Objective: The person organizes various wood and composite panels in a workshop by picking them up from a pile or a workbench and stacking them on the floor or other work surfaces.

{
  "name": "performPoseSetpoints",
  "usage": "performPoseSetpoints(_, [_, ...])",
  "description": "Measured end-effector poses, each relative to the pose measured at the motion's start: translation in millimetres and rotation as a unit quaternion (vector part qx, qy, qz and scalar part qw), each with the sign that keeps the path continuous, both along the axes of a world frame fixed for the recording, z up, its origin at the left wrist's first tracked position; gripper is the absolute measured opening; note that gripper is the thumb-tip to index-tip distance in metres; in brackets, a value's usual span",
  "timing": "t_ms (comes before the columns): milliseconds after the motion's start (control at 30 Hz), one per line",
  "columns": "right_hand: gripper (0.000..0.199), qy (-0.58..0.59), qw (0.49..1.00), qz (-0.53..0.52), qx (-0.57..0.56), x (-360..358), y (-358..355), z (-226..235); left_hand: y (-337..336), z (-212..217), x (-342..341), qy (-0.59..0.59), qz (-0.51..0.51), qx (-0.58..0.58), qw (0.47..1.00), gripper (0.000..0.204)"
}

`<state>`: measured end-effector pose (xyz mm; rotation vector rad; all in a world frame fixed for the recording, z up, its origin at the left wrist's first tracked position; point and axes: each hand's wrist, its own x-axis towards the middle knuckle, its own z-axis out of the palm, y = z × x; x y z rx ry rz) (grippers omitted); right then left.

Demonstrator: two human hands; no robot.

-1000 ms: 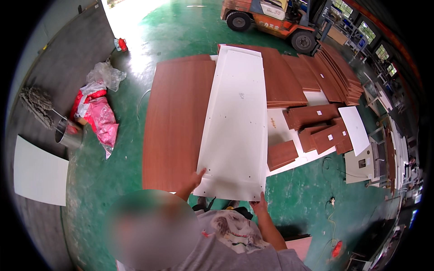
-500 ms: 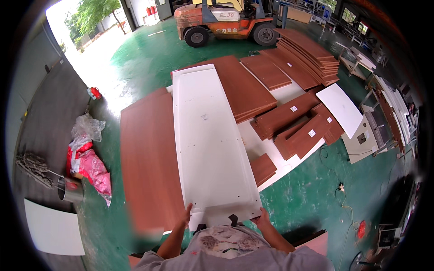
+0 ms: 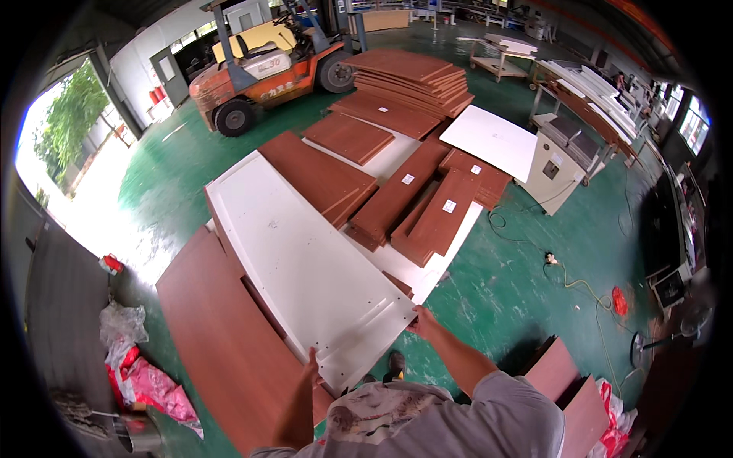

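A long white panel (image 3: 298, 244) with small drilled holes and a groove near its edge reaches away from me toward the far left. My left hand (image 3: 311, 372) grips the left corner of its near end, the thumb on top. At the right corner my right hand (image 3: 418, 319) has its fingers wrapped round the edge; the undersides of both grips are hidden. Beneath and left of the white panel is a large brown panel (image 3: 221, 336). Brown boards (image 3: 313, 172) extend from under its far right side.
Narrow brown boards with white labels (image 3: 449, 206) and a tall brown stack (image 3: 412, 76) lie to the right and far side. A white sheet (image 3: 489, 143) rests near them. An orange forklift (image 3: 267, 88) stands beyond. A cable (image 3: 584, 286) trails on the floor at right.
My view has turned to the right, so the scene has shifted left. The white panel now slants toward the far left, with both hands still on its near corners. A shoe shows below.
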<state>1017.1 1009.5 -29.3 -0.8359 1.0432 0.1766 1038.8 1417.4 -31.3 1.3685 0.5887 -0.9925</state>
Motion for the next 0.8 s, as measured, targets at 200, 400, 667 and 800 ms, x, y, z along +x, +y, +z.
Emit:
performPoseSetpoints(200, [0.019,0.030,0.990,0.059,-0.121,-14,2,-31,8,-26,3,0.008,-0.058,0.065,0.996,0.084])
performPoseSetpoints(400, [0.017,0.046,0.663,0.609,-0.432,-109,-3,-69,25,3,-5,-0.034,-0.057,0.081,0.995,0.068])
performPoseSetpoints(667, [0.025,0.240,0.805,0.478,-0.257,-270,-22,-100,36,-11,15,-0.053,0.144,0.006,0.988,0.060])
performPoseSetpoints(800, [0.021,0.168,0.674,0.587,-0.416,-267,-101,-121,-13,-16,13,-0.052,0.182,0.025,0.982,0.074])
